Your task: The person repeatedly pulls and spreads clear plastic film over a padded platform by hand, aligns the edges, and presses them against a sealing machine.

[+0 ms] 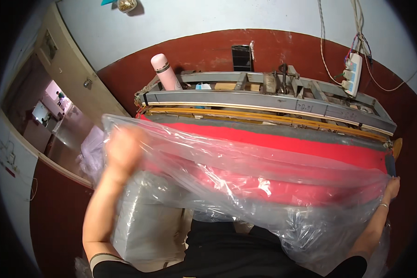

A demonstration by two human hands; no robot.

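A large clear plastic sheet (227, 185) stretches across in front of me, over a red cloth (264, 150) with grey borders on a long padded bench. At the left, my left hand (127, 150) is closed on the sheet's upper edge; its fingers are blurred by motion. My right hand (392, 187) pinches the sheet at the bench's right end, beside the grey corner. Between the two hands the plastic hangs in loose, shiny folds. Its lower part falls over a grey, box-like shape (148, 222) near my left forearm.
Behind the cloth runs a grey metal frame (217, 98) with yellow rails (264, 118). On it stand a pink bottle (166, 73) and small metal parts. A white power strip (353, 74) with cords hangs at the right. An open door (78, 69) and crumpled plastic (93, 155) are at the left.
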